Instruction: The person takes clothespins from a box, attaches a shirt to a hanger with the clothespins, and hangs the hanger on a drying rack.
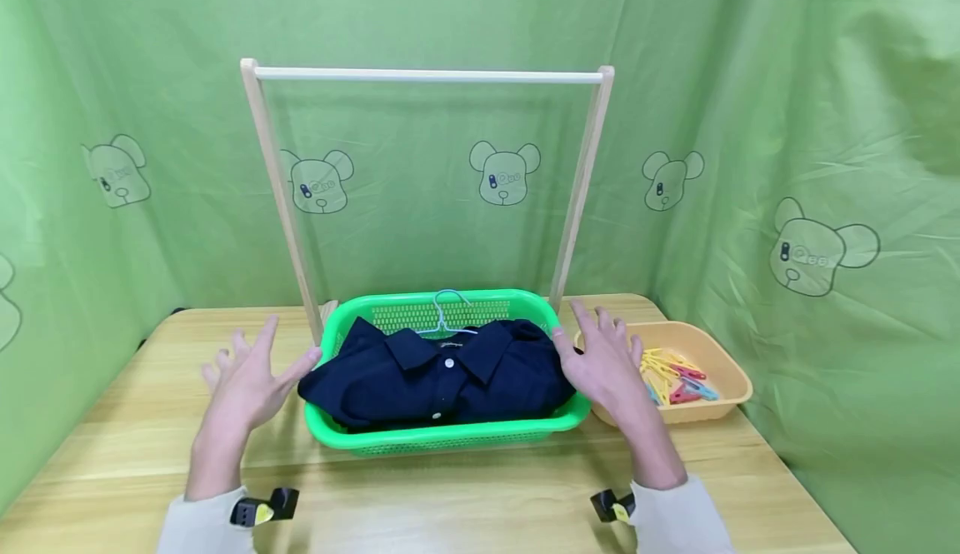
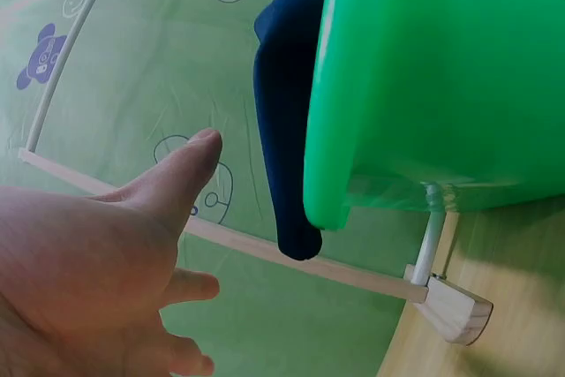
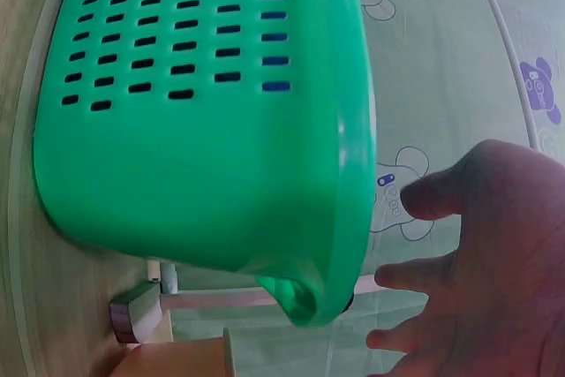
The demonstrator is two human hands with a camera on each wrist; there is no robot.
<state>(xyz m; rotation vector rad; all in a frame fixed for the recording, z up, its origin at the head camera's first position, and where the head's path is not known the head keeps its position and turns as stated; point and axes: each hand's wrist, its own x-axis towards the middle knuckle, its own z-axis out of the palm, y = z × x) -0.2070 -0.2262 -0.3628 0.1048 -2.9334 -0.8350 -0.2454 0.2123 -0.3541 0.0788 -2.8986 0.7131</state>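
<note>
1. Shirt (image 1: 480, 387), dark blue, lies in a green basket (image 1: 450, 437) on the desk (image 1: 450, 504). Head view: thin hanger (image 1: 442, 326) at the collar, hook showing. Left hand (image 1: 247, 383) off the basket's left end, fingers spread, grasping nothing. Right hand (image 1: 603, 362) by the right end, likewise released. Pegs (image 1: 678, 379), yellow, red and blue, sit in an orange tray (image 1: 697, 337) alongside.

2. Progress, same view. My judgement: early stage. Hanger appears in place at the collar; shirt remains in the basket, off the rack (image 1: 427, 76) behind, and the pegs lie unused.

3. Left wrist view: clear gap between thumb and basket. Adds what the head view hardly gives: dark cloth poking past the basket's end, and a wooden rack foot (image 2: 452, 311) on the desk. No hanger, no pegs visible from this side.

4. Right wrist view: settles a doubt, since overhead the thumb overlaps the rim; here it stands apart. Also shows wall slots (image 3: 182, 69), blue behind some. Tray only partly in frame, pegs unseen.
</note>
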